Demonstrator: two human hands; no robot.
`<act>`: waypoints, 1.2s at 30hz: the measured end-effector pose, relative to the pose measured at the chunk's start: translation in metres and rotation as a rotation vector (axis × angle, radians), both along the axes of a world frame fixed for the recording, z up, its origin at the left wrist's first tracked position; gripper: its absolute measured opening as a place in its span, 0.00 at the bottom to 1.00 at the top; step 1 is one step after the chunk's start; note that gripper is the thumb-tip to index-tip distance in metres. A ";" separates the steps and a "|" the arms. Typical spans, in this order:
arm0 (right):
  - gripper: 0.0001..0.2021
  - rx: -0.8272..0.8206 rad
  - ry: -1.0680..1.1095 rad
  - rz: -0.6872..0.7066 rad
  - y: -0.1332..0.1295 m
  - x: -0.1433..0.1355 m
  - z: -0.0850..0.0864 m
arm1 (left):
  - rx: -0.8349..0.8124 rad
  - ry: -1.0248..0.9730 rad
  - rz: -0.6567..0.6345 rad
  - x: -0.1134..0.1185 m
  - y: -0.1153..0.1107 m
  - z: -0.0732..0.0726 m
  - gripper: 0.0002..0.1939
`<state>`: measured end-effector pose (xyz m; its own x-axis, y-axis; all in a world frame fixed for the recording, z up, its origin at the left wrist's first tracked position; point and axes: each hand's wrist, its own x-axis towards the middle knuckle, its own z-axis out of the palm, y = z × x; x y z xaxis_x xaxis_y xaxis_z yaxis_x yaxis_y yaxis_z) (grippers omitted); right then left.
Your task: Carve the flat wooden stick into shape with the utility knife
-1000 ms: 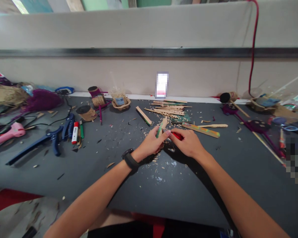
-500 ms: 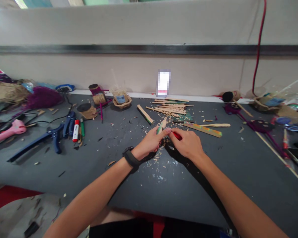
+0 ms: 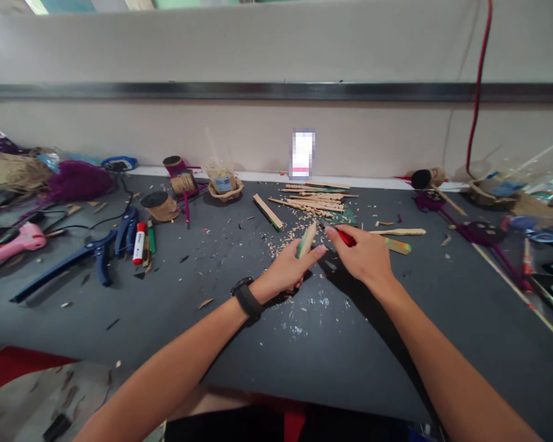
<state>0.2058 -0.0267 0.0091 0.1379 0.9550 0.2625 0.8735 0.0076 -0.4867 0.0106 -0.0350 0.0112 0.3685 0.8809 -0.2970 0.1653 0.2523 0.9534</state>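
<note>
Just apart: left hand (image 3: pixel 283 270), right hand (image 3: pixel 363 253).

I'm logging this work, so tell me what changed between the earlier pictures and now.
The right hand moved rightward and slightly forward, drawing the small red-handled tool away from the left hand, so a gap shows between the hands. Neither hold was released: the left hand grips the green-and-pale wooden strip. The red-and-white marker pen stayed put.

Shavings (image 3: pixel 300 224), carved sticks (image 3: pixel 321 201) and hand tools (image 3: pixel 103 248) show a workshop
</note>
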 end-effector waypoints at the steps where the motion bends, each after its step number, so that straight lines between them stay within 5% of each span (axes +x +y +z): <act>1: 0.27 0.008 0.017 0.020 0.000 0.000 0.001 | 0.002 -0.025 0.025 -0.001 0.002 0.000 0.20; 7: 0.27 -0.017 0.072 0.115 -0.006 -0.012 0.000 | -0.019 -0.182 0.129 -0.005 0.014 0.001 0.16; 13: 0.30 -0.111 0.122 0.088 -0.008 -0.018 0.000 | 0.030 -0.181 0.270 -0.002 0.019 -0.016 0.16; 15: 0.34 -0.144 0.158 0.010 -0.006 -0.015 0.001 | 0.101 -0.130 0.330 -0.004 0.020 -0.020 0.11; 22: 0.28 -0.379 0.014 -0.070 -0.002 -0.014 0.003 | 0.311 0.129 0.447 -0.023 0.035 -0.017 0.24; 29: 0.30 -0.447 -0.068 -0.017 -0.005 -0.023 0.000 | 0.435 0.226 1.006 -0.089 0.103 0.000 0.43; 36: 0.29 -0.430 -0.065 0.015 -0.005 -0.024 -0.004 | 0.502 0.396 1.037 -0.157 0.167 0.006 0.42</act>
